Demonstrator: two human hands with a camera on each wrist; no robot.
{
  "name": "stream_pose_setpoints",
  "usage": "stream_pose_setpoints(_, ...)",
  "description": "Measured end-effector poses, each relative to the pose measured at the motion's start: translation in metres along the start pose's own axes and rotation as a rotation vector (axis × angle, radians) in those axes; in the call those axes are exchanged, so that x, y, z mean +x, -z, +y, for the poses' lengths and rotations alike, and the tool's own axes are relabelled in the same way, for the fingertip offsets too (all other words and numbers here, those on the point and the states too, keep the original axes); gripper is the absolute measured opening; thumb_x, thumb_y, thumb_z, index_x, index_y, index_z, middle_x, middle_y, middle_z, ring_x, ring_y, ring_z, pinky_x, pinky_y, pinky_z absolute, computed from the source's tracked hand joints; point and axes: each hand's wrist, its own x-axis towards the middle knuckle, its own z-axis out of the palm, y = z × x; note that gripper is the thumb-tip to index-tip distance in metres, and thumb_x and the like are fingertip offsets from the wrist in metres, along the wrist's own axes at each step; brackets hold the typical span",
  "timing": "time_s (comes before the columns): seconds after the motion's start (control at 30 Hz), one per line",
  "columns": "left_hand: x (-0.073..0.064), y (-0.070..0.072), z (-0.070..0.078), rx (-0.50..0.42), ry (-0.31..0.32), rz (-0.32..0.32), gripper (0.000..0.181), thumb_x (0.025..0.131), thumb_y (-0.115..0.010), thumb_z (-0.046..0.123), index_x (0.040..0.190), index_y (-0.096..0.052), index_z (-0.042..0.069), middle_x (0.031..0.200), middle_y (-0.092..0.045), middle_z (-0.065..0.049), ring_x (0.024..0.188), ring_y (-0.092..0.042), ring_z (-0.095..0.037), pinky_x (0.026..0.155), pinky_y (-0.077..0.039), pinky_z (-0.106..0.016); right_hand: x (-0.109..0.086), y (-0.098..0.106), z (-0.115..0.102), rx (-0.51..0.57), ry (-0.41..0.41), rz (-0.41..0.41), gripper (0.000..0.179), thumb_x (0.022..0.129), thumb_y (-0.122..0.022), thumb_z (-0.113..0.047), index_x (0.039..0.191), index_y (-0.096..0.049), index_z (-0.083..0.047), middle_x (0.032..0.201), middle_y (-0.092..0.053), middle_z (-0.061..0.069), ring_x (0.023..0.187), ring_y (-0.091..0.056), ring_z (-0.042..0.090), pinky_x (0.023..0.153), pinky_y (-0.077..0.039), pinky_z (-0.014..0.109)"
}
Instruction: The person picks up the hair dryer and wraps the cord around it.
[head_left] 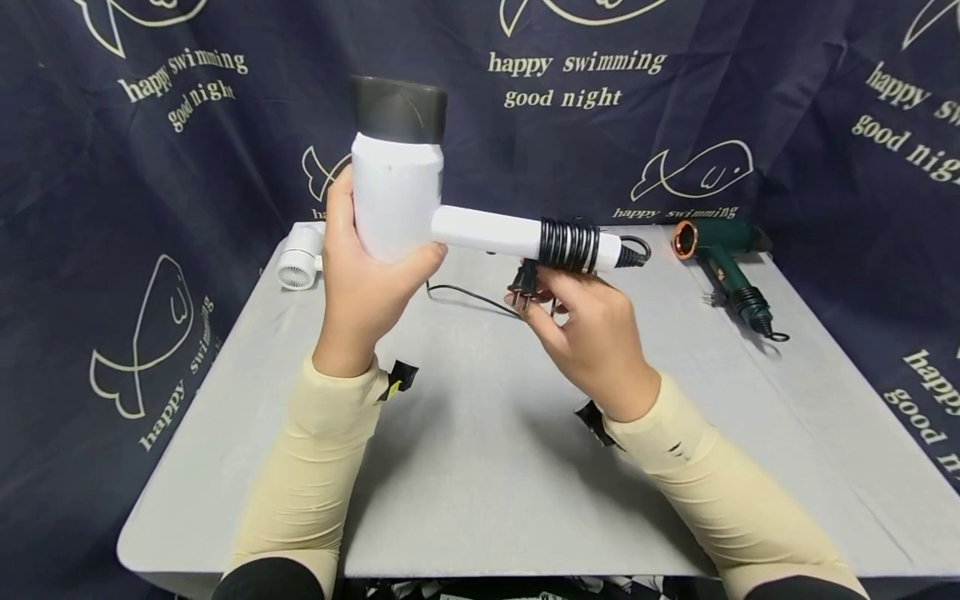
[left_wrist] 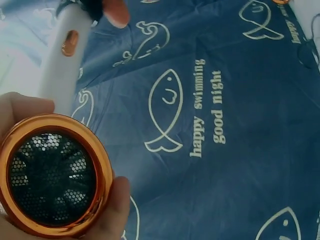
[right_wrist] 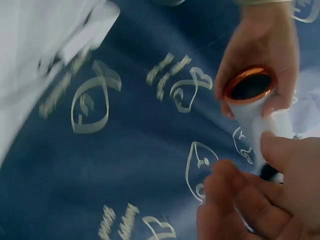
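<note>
My left hand (head_left: 367,292) grips the barrel of a white hair dryer (head_left: 397,196) from below, raised over the table. The dryer's black nozzle (head_left: 400,112) points up and its handle reaches to the right. In the left wrist view, a copper ring (left_wrist: 103,165) surrounds the mesh at the barrel's rear end. Black cord (head_left: 568,244) is wound in tight coils around the handle. Just under those coils, my right hand (head_left: 600,333) pinches the black two-pin plug (head_left: 525,279) between thumb and fingers, pins pointing down. Some right fingertips are hidden behind the plug.
A green hair dryer (head_left: 733,279) with a copper ring lies at the table's back right. At the back left sits a white appliance (head_left: 298,260) with a round grille, partly behind my left hand. A navy curtain (head_left: 480,167) hangs behind the grey table (head_left: 480,475).
</note>
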Motion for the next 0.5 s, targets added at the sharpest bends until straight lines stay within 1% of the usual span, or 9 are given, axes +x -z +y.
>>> stream_pose_setpoints(0.07,0.001,0.0,-0.008,0.104,0.035,-0.01,0.09,0.069,-0.083,0.007,0.15,-0.045,0.02,0.123,-0.063,-0.003,0.099,-0.06,-0.017,0.079,-0.05,-0.034,-0.001,0.0,0.002,-0.173,0.06,0.072,0.02,0.093,-0.074,-0.032,0.097,-0.075,-0.012,0.078,-0.075,-0.001,0.062,-0.067,0.015,0.052,-0.05,0.034)
stream_pose_setpoints(0.1,0.001,0.0,-0.013,0.155,0.049,-0.018,0.091,0.069,-0.084,0.01,0.15,-0.045,0.023,0.121,-0.063,-0.002,0.098,-0.06,-0.015,0.078,-0.05,-0.034,-0.001,0.0,0.003,-0.234,0.078,0.104,0.022,0.092,-0.075,-0.035,0.094,-0.075,-0.014,0.075,-0.074,-0.001,0.057,-0.064,0.016,0.048,-0.046,0.034)
stream_pose_setpoints(0.13,0.002,0.0,-0.017,0.198,0.06,-0.028,0.091,0.069,-0.084,0.012,0.15,-0.044,0.026,0.119,-0.064,-0.001,0.097,-0.06,-0.014,0.076,-0.05,-0.035,-0.001,-0.001,0.004,-0.268,0.091,0.133,0.023,0.092,-0.075,-0.037,0.093,-0.075,-0.014,0.073,-0.072,-0.001,0.056,-0.061,0.016,0.047,-0.043,0.034)
stream_pose_setpoints(0.2,0.004,0.0,-0.024,0.253,0.062,-0.051,0.091,0.069,-0.084,0.015,0.149,-0.044,0.028,0.117,-0.064,0.001,0.095,-0.059,-0.013,0.075,-0.049,-0.036,0.0,-0.002,0.006,-0.297,0.116,0.181,0.026,0.088,-0.078,-0.037,0.093,-0.074,-0.012,0.074,-0.068,0.001,0.058,-0.057,0.021,0.049,-0.041,0.035)
stream_pose_setpoints(0.23,0.004,0.001,-0.027,0.273,0.059,-0.064,0.091,0.069,-0.084,0.015,0.149,-0.044,0.028,0.117,-0.063,0.001,0.095,-0.059,-0.013,0.075,-0.049,-0.036,0.002,-0.002,0.007,-0.297,0.132,0.198,0.029,0.085,-0.08,-0.037,0.095,-0.074,-0.011,0.078,-0.067,0.004,0.063,-0.056,0.025,0.053,-0.041,0.037)
stream_pose_setpoints(0.3,0.005,0.002,-0.031,0.3,0.055,-0.099,0.09,0.068,-0.083,0.016,0.148,-0.045,0.027,0.118,-0.062,0.001,0.096,-0.058,-0.014,0.075,-0.049,-0.037,0.005,-0.003,0.012,-0.288,0.169,0.204,0.041,0.08,-0.083,-0.039,0.104,-0.072,-0.008,0.091,-0.067,0.009,0.076,-0.055,0.034,0.064,-0.04,0.044)
stream_pose_setpoints(0.37,0.006,0.003,-0.034,0.331,0.041,-0.142,0.09,0.067,-0.083,0.016,0.148,-0.046,0.025,0.119,-0.062,0.0,0.098,-0.057,-0.015,0.076,-0.048,-0.037,0.008,-0.004,0.018,-0.263,0.219,0.158,0.056,0.075,-0.084,-0.043,0.116,-0.07,-0.008,0.111,-0.067,0.014,0.094,-0.056,0.039,0.075,-0.04,0.051)
stream_pose_setpoints(0.43,0.006,0.004,-0.036,0.357,0.028,-0.203,0.09,0.066,-0.083,0.016,0.148,-0.047,0.024,0.119,-0.062,0.0,0.098,-0.057,-0.016,0.076,-0.049,-0.037,0.009,-0.004,0.025,-0.24,0.271,0.061,0.073,0.073,-0.083,-0.049,0.131,-0.065,-0.009,0.131,-0.064,0.015,0.114,-0.056,0.041,0.086,-0.042,0.056)
stream_pose_setpoints(0.5,0.006,0.004,-0.037,0.38,0.004,-0.273,0.089,0.066,-0.083,0.017,0.147,-0.048,0.024,0.12,-0.062,0.001,0.099,-0.057,-0.016,0.078,-0.048,-0.037,0.009,-0.005,0.032,-0.197,0.306,-0.062,0.088,0.072,-0.083,-0.054,0.143,-0.058,-0.009,0.142,-0.06,0.015,0.126,-0.055,0.041,0.098,-0.043,0.058)
